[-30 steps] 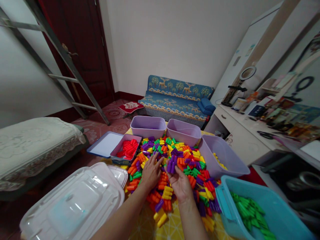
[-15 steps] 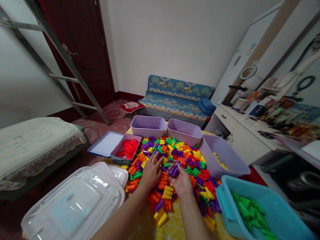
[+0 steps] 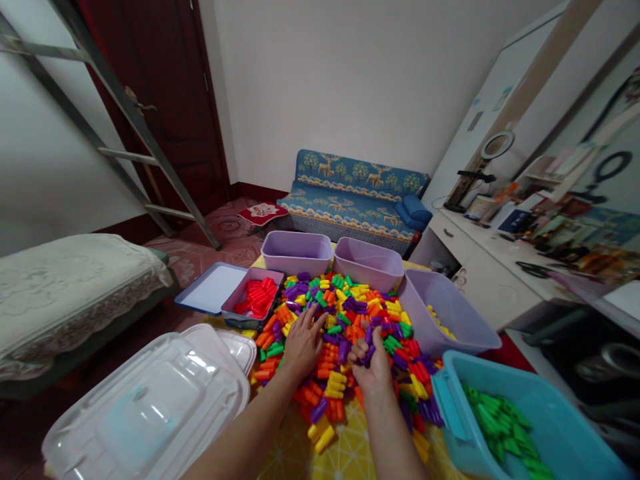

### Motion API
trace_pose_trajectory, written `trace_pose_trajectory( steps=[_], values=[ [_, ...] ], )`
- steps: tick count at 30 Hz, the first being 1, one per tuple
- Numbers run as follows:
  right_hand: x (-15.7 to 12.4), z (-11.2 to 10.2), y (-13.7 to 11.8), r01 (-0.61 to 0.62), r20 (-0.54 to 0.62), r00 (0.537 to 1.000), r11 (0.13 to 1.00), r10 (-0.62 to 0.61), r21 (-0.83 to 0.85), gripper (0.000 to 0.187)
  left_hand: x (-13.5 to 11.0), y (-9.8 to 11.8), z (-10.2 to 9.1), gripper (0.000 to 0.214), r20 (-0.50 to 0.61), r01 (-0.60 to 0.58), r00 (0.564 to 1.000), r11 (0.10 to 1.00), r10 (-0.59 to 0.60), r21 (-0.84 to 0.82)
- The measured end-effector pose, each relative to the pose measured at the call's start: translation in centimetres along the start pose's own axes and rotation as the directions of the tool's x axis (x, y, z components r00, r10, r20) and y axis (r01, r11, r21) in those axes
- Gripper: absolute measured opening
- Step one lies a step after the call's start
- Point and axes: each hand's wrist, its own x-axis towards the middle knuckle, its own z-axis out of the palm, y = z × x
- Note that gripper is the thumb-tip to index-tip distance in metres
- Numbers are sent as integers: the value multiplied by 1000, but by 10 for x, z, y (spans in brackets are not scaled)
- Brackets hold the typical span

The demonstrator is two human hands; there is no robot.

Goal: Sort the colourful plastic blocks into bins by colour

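Note:
A pile of bullet-shaped plastic building blocks (image 3: pixel 336 382) in orange, yellow, green, red and purple covers the middle of the table. My left hand (image 3: pixel 303 347) rests on the left part of the pile with its fingers stretched out, holding nothing that shows. Palm up, my right hand (image 3: pixel 373 371) curls its fingers around several purple blocks (image 3: pixel 369 341) just above the pile. Another purple block (image 3: pixel 343 351) is just left of those fingers; whether it touches them I cannot tell.
Two lilac bins (image 3: pixel 297 259) stand behind the pile; a third lilac bin (image 3: pixel 457 320) at right holds yellow blocks. A blue tub (image 3: pixel 565 407) contains green blocks, and an open box (image 3: pixel 235 305) red ones. Clear plastic lids (image 3: pixel 150 400) lie at left front.
My right hand has shifted slightly to the right, and its fingers have curled more tightly around the purple blocks. The left hand stays in place.

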Motion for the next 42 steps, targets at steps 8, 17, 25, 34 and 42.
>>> trace_pose_trajectory(
  steps=[8, 17, 25, 34, 42],
  values=[
    [9, 3, -3, 46, -201, 978, 999, -47, -9, 33, 0, 0, 0, 55, 17, 15, 1000, 1000, -15, 4],
    [4, 15, -23, 231, -132, 938, 863, -320, -450, 68, 0, -1, 2, 54, 8, 12, 1000, 1000, -12, 3],
    [-52, -51, -7, 469, 89, 587, 249, -805, -847, 59, 0, -2, 3, 55, -2, 0, 1000, 1000, 0, -6],
    [-54, -114, 25, 247, 524, 506, -467, -685, -849, 64, 0, -3, 6, 56, -2, 4, 1000, 1000, -4, 4],
    [12, -32, 26, 86, 394, 662, -456, -638, -886, 59, 0, -3, 5, 56, -5, -11, 1000, 1000, 11, 8]
  ],
)
